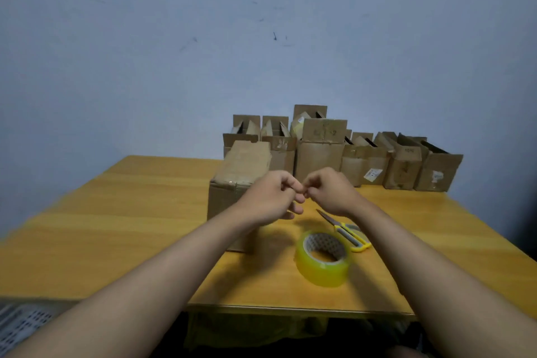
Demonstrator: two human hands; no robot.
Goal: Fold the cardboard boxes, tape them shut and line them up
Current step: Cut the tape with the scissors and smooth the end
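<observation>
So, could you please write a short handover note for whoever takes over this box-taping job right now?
Hands: the left hand and right hand are raised together over the table, fingertips meeting and curled; too blurred to tell whether they pinch anything.
Things: the closed box stands just behind the left hand. The tape roll lies flat near the front edge, with the scissors behind it.
Done: the closed box looks taped along its top. A row of boxes stands at the wall.
Left: those boxes have flaps up, so they probably need closing, taping and lining up.
</observation>
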